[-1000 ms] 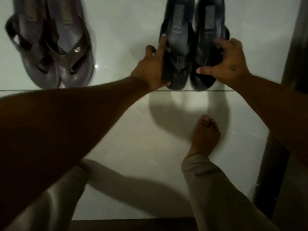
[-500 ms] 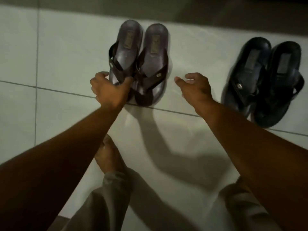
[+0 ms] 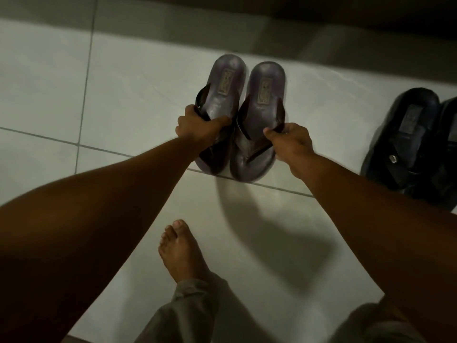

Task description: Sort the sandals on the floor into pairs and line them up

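- Two brown sandals sit side by side on the pale tiled floor [image 3: 123, 100] in the head view, heels pointing away toward 12 o'clock and toes toward the person.
- Left brown sandal [image 3: 223, 95]: a glossy, purplish-brown footbed with a small rectangular label on the heel and a dark brown strap across the front.
- Right brown sandal [image 3: 262, 100]: the same look — rounded heel, matching label, a Y-shaped thong strap — and its inner edge touches its partner.
- Both toe ends lie on a dark grout line that runs across the tiles.
- Left hand [image 3: 197, 127] is closed around the strap of the left brown sandal, thumb on the inner side and fingers wrapped over the outer edge.
- Right hand [image 3: 291, 142] grips the strap of the right brown sandal at its outer edge, thumb pressed on the strap.
- At 3 o'clock from the brown pair, well apart, lies a black sandal [image 3: 405, 134] with a small metal buckle; a second black one beside it is cut off by the frame edge.
- At 6 o'clock, a bare foot [image 3: 180, 251] rests flat on the tile — an olive trouser cuff [image 3: 195, 300] covers the ankle.
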